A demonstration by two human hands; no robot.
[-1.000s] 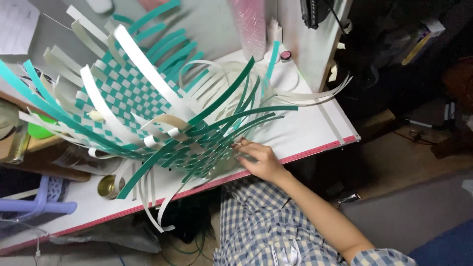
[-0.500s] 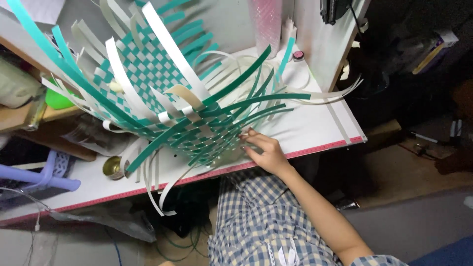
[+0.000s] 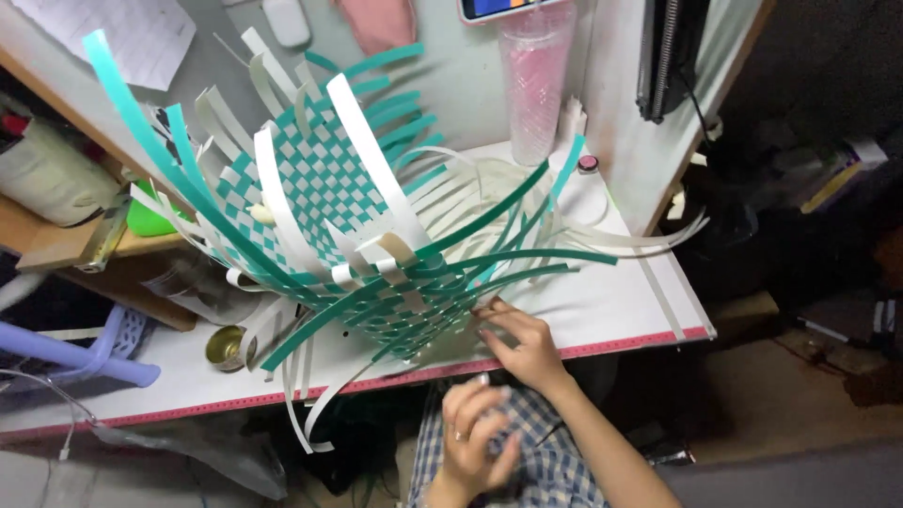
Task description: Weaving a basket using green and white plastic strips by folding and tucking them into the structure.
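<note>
Head view, left to right. A half-woven basket of green and white strips [image 3: 320,216] lies tipped on the white table [image 3: 602,310], its checkered base facing up and its loose strip ends fanning out towards the right. Beside its lower left edge stands a small open tin [image 3: 226,346]; behind it on the right stands a pink tumbler [image 3: 538,80]. The left hand [image 3: 478,435] hangs below the table edge over the checked clothing, fingers loosely curled, holding nothing that can be seen. The right hand [image 3: 522,343] rests at the table's front edge with fingers narrowly spread, fingertips touching the green strips at the basket's lower right side. Compared with half a second ago, the left hand has come into view and the right hand remains at the same strips
</note>
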